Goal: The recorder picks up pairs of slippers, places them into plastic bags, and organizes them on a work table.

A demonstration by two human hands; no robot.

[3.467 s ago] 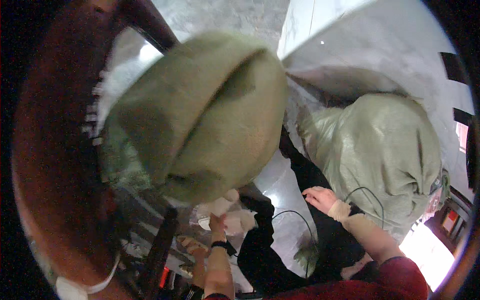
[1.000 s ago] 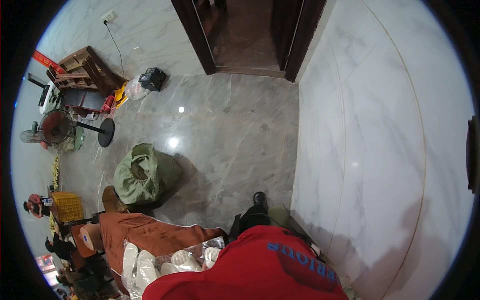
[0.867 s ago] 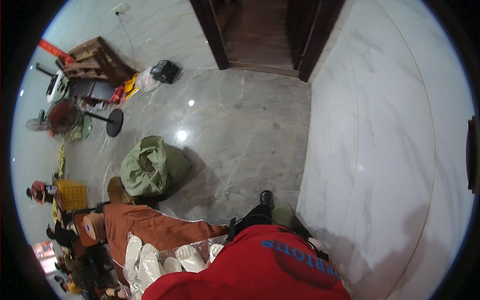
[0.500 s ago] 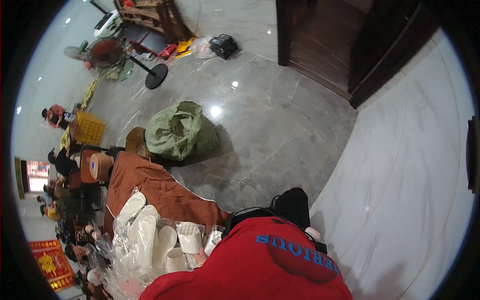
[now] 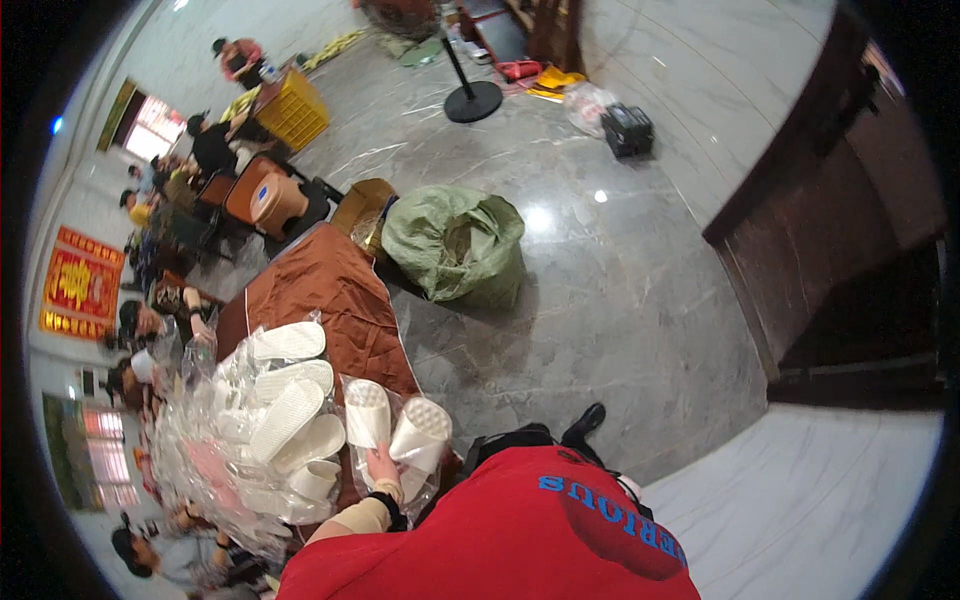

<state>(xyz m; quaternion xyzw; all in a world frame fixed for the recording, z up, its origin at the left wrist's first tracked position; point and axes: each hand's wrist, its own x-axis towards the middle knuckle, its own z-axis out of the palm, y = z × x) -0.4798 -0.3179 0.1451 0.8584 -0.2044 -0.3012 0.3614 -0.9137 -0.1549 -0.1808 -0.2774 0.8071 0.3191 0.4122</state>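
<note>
In the lower middle of the frame I see one hand [image 5: 383, 466] rising from a beige sleeve. I judge it is the left hand, but the red shirt [image 5: 520, 540] hides the arm's origin, so I am not fully sure. Its fingers are closed around a pair of white slippers [image 5: 398, 432] wrapped in a clear plastic bag, and the two ribbed soles stand upward and spread a little apart. The other hand is not in view; the shirt covers that place.

Half a second ago the camera looked more to the floor and the dark wooden door, and the slippers lay only at the lower edge. Now the view has turned down and left, so the table with the brown cloth [image 5: 340, 300] fills the centre-left, and the held pair is clearly lifted above its near end. I take this to mean that the work with the slippers goes on at the table.

Just left of the hand lies a heap of white slippers in clear bags [image 5: 270, 420]. Farther up, a green sack [image 5: 455, 243] sits on the grey marble floor [image 5: 600, 300] beside an open cardboard box [image 5: 362, 207]. Other people sit along the left edge.
</note>
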